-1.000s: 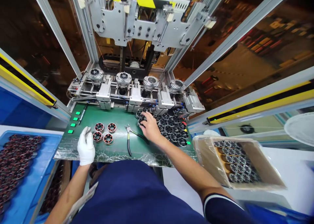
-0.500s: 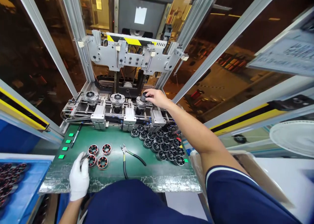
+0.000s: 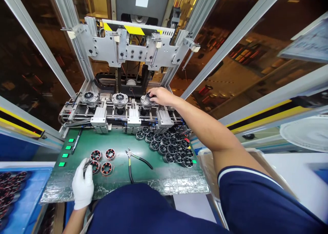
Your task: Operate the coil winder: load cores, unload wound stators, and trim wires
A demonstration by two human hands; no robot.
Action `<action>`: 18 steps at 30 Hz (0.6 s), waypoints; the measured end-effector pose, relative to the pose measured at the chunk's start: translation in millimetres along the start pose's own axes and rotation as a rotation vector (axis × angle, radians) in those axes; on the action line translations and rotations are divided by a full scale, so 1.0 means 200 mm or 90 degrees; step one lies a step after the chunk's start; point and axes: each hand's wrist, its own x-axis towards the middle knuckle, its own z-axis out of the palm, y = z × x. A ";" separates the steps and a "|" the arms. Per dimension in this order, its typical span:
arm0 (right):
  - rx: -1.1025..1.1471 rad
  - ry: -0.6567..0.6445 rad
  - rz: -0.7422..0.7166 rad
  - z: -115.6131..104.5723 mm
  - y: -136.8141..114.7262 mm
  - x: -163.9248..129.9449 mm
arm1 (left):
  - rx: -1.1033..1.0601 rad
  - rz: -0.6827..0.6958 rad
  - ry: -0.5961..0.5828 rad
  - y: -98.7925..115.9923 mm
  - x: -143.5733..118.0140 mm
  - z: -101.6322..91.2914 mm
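My right hand (image 3: 161,97), bare, reaches to the third fixture along the winding machine. Its fingers are closed round a black stator core (image 3: 148,96) seated at the top of that fixture. Dark cores sit in the left fixture (image 3: 89,96) and the middle fixture (image 3: 120,97). My left hand (image 3: 83,182), in a white glove, is low over the green table, fingers curled round something dark that I cannot make out. Beside its fingertips lies a copper-wound stator (image 3: 94,172), grouped with several others like it (image 3: 106,174).
Side cutters (image 3: 130,164) with dark handles lie mid-table. Several unwound black stator cores (image 3: 169,157) stand packed at the right. A pen-like tool (image 3: 76,142) lies by green squares at the left. Above the fixtures hangs a metal plate (image 3: 102,51). A blue tray (image 3: 30,189) holds wound stators.
The view has tilted down slightly. My right hand sits lower on the core at the third fixture, and the core is deeper in it. My left hand has hardly moved.
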 end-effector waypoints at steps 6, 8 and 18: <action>-0.031 -0.005 -0.015 -0.02 -0.03 -0.10 | -0.004 -0.004 0.001 0.00 0.00 0.00; -0.045 0.005 -0.017 0.01 -0.05 -0.15 | -0.008 0.003 0.005 0.00 -0.01 0.00; -0.049 0.108 0.062 0.06 -0.22 -0.37 | 0.007 0.061 0.024 0.05 0.00 0.00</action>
